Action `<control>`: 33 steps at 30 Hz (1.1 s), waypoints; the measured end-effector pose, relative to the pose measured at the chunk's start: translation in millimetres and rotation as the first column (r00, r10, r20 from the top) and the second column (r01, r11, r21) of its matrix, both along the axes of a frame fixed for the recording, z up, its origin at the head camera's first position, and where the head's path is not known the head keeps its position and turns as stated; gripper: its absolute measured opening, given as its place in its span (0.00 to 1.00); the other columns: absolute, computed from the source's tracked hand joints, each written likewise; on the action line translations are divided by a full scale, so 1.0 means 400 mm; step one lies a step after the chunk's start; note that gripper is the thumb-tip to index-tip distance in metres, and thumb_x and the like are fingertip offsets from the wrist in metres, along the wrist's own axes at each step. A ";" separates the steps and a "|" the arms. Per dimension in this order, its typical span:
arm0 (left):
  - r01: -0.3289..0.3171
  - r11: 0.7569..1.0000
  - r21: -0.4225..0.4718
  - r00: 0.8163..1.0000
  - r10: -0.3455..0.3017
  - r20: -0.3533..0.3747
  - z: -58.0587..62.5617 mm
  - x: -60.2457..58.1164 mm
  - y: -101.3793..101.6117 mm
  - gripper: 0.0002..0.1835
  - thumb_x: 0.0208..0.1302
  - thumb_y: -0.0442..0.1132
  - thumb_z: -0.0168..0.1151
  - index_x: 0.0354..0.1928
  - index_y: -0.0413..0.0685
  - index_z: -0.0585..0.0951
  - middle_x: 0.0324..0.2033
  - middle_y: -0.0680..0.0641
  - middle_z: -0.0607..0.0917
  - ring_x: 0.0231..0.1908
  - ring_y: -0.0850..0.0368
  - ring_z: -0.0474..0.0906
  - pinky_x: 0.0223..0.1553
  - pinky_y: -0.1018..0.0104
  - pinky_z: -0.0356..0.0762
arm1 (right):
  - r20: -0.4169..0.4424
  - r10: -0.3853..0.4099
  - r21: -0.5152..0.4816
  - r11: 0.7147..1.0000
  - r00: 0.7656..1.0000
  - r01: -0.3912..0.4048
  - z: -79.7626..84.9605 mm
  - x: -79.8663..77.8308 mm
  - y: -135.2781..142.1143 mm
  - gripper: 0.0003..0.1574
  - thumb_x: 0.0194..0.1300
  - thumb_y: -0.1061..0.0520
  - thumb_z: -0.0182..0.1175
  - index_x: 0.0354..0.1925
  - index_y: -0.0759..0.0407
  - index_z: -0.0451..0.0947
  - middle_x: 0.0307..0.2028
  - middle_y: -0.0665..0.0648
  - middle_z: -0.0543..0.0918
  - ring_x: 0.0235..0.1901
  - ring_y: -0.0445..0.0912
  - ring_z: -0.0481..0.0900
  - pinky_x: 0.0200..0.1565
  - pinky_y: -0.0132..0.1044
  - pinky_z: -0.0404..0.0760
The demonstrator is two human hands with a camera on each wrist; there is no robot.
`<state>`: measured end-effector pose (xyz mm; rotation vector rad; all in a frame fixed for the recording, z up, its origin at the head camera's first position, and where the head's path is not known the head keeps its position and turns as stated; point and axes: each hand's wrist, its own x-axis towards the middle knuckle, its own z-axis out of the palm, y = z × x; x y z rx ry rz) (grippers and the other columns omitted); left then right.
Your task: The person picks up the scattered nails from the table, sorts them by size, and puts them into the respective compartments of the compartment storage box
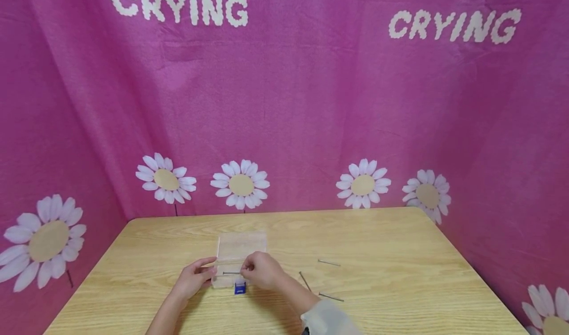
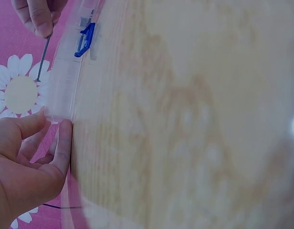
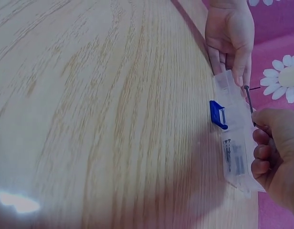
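A clear plastic box (image 1: pixel 216 281) with its lid (image 1: pixel 242 243) raised at the back stands on the table. On its front is a blue latch (image 1: pixel 240 288), seen also as a blue latch (image 3: pixel 216 115) in the right wrist view. My left hand (image 1: pixel 192 278) holds the box's left end between thumb and fingers. Over the box, my right hand (image 1: pixel 263 271) pinches a long grey nail (image 1: pixel 231 273) by one end, its head pointing left. That nail (image 2: pixel 43 59) hangs head down in the left wrist view. Dark metal pieces (image 3: pixel 227 155) show through the box's right part.
To the right of the box lie three loose nails: one nail (image 1: pixel 329 262) at the back, a slanting nail (image 1: pixel 304 281), and another nail (image 1: pixel 331 297) nearer the front. A pink cloth (image 1: pixel 302 103) with daisies hangs behind the wooden table (image 1: pixel 391 256).
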<state>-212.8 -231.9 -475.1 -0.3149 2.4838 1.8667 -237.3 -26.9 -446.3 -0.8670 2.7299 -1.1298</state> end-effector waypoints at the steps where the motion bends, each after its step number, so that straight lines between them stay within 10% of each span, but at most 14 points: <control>1: -0.002 1.000 0.002 1.000 0.002 0.002 -0.001 0.000 0.000 0.21 0.63 0.29 0.56 0.58 0.31 0.71 0.43 0.35 0.82 0.36 0.59 0.79 0.39 0.63 0.82 | -0.006 0.001 0.004 1.000 1.000 -0.001 -0.001 0.000 -0.002 0.06 0.55 0.61 0.60 0.24 0.60 0.81 0.17 0.44 0.72 0.19 0.32 0.63 0.25 0.23 0.66; 33: 0.004 1.000 0.001 1.000 -0.004 -0.011 0.005 0.003 0.003 0.20 0.65 0.29 0.53 0.58 0.30 0.71 0.43 0.32 0.80 0.37 0.56 0.79 0.38 0.64 0.82 | -0.038 -0.059 0.046 0.997 0.998 0.061 -0.008 0.014 -0.062 0.08 0.58 0.55 0.62 0.27 0.57 0.84 0.17 0.43 0.71 0.19 0.33 0.63 0.21 0.24 0.64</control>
